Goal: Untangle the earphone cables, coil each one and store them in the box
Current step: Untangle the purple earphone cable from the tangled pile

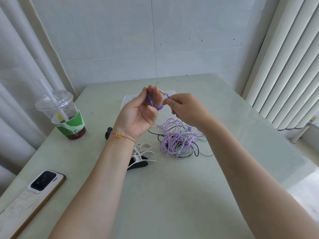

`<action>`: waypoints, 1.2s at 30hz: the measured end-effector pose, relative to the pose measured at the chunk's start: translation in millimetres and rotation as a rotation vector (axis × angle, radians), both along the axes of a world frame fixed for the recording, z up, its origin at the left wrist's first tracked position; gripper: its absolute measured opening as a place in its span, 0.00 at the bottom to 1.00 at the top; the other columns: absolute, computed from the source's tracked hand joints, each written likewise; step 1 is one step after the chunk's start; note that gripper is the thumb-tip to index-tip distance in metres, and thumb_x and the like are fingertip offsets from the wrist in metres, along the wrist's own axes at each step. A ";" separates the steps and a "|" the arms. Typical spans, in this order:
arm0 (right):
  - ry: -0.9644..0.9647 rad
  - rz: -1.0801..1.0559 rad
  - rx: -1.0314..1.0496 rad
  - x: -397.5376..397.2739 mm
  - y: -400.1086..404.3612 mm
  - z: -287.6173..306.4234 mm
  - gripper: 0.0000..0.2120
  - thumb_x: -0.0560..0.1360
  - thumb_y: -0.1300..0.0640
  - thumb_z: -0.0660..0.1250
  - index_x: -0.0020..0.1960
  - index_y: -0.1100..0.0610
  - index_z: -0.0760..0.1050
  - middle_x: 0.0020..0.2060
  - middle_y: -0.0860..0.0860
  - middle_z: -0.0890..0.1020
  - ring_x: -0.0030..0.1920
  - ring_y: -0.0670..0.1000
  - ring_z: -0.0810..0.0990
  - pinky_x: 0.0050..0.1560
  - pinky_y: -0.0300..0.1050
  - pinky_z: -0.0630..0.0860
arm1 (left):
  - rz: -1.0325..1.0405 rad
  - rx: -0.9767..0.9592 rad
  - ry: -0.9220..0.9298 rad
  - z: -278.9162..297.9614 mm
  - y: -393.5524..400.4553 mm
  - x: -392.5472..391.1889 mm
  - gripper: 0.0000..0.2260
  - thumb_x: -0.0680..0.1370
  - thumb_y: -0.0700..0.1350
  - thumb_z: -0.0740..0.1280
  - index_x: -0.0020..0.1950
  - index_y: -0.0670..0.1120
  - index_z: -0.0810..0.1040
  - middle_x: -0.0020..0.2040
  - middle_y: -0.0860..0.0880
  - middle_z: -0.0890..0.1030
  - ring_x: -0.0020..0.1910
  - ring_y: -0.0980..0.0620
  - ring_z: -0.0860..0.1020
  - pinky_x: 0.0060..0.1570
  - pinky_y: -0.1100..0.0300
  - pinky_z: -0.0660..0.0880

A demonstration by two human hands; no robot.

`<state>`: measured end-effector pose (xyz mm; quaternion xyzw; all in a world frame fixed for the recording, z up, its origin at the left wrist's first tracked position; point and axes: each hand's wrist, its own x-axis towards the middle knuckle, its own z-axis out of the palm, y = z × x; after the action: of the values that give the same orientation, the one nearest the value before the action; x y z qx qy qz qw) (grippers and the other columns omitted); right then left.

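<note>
A dark purple earphone cable is wound in loops around the fingers of my left hand, held palm up above the table. My right hand pinches the free end of that cable just to the right of the coil. Below my hands a tangle of earphone cables, light purple, green and black, lies on the table. A clear plastic box sits behind my hands, mostly hidden by them.
A plastic cup with a straw and green sleeve stands at the left. A phone lies face down at the front left. A white hair claw and a black one lie under my left wrist. Pale table.
</note>
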<state>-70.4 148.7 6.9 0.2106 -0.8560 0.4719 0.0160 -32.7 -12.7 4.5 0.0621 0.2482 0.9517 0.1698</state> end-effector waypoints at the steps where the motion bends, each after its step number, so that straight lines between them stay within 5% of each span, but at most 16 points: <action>1: 0.009 0.000 0.044 2.0 -1.7 0.3 0.18 0.80 0.56 0.60 0.33 0.46 0.73 0.26 0.47 0.73 0.20 0.41 0.67 0.26 0.33 0.63 | 0.037 -0.030 0.025 1.1 1.7 1.6 0.13 0.79 0.45 0.60 0.45 0.43 0.83 0.51 0.48 0.84 0.51 0.50 0.83 0.30 0.67 0.77; 7: 0.025 0.132 0.327 16.4 -13.4 2.3 0.20 0.81 0.54 0.58 0.30 0.48 0.66 0.27 0.47 0.71 0.28 0.46 0.68 0.32 0.41 0.65 | 0.154 -0.111 0.073 3.7 7.4 5.7 0.12 0.80 0.45 0.61 0.49 0.43 0.83 0.61 0.44 0.81 0.62 0.44 0.79 0.37 0.64 0.80; 13: 0.056 0.133 0.357 19.6 -9.4 9.0 0.12 0.80 0.54 0.60 0.45 0.53 0.81 0.29 0.45 0.71 0.29 0.43 0.69 0.30 0.35 0.63 | 0.345 -0.357 0.092 -1.0 1.0 -0.4 0.08 0.82 0.46 0.60 0.52 0.46 0.78 0.58 0.45 0.82 0.60 0.46 0.80 0.39 0.62 0.80; 21: 0.103 0.103 0.306 20.4 4.3 22.5 0.07 0.75 0.53 0.65 0.42 0.54 0.80 0.29 0.44 0.74 0.27 0.40 0.71 0.29 0.31 0.64 | 0.493 -0.936 0.115 -7.6 4.2 0.8 0.06 0.81 0.47 0.64 0.48 0.48 0.80 0.40 0.52 0.84 0.35 0.56 0.82 0.28 0.66 0.68; 24: 0.099 0.073 0.188 18.3 8.2 25.5 0.07 0.74 0.54 0.66 0.41 0.55 0.80 0.30 0.45 0.78 0.32 0.45 0.74 0.38 0.42 0.72 | 0.403 -1.021 0.139 -8.8 8.2 0.2 0.09 0.81 0.46 0.63 0.43 0.48 0.79 0.33 0.51 0.78 0.30 0.54 0.78 0.23 0.67 0.63; 30: 0.068 0.033 -0.038 6.9 13.3 21.3 0.05 0.75 0.56 0.70 0.41 0.54 0.77 0.30 0.52 0.78 0.26 0.47 0.73 0.30 0.40 0.74 | 0.023 -0.776 0.115 -7.5 12.9 -0.1 0.12 0.82 0.45 0.54 0.43 0.45 0.73 0.30 0.51 0.67 0.25 0.57 0.62 0.21 0.66 0.51; 36: 0.027 0.029 -0.126 0.5 14.9 13.4 0.07 0.78 0.59 0.65 0.42 0.57 0.79 0.28 0.48 0.76 0.26 0.49 0.71 0.28 0.37 0.69 | -0.119 -0.365 0.076 -2.3 5.6 1.3 0.10 0.78 0.45 0.57 0.42 0.44 0.74 0.30 0.52 0.64 0.25 0.57 0.62 0.19 0.67 0.56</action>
<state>-69.9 163.6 20.3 0.2276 -0.8213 0.5221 0.0338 -31.4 -7.1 2.2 0.0807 0.4189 0.8761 0.2246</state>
